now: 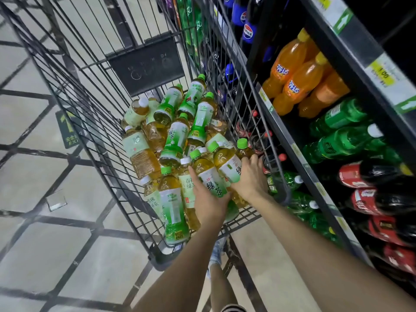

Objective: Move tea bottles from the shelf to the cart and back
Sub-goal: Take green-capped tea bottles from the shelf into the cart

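Nearest, at 6 o'clock, two bare forearms reach forward into the cart (90,93). The left hand (208,204) curls its fingers round the lower body of a tea bottle (209,176): clear ribbed plastic, amber liquid, white-and-green label with large characters, bright green cap. Just beside it at 3 o'clock, the right hand (248,179) wraps a second tea bottle (225,162) of the same kind, fingers curled over its label. Both bottles lie tilted on the near end of the heap of tea bottles (173,140), which fills the cart floor toward 12 o'clock, caps green or white, bodies crossing at all angles. The cart is dark thin wire, its walls tall and slanted, open above the heap; a dark flat plate (146,64) hangs on the far wall. At 3 o'clock the shelf (351,52) stands close against the cart's right wall, holding orange soda bottles (292,82), green soda bottles (337,140) and red-labelled cola bottles (364,176). At 9 o'clock lies pale tiled floor (33,176).
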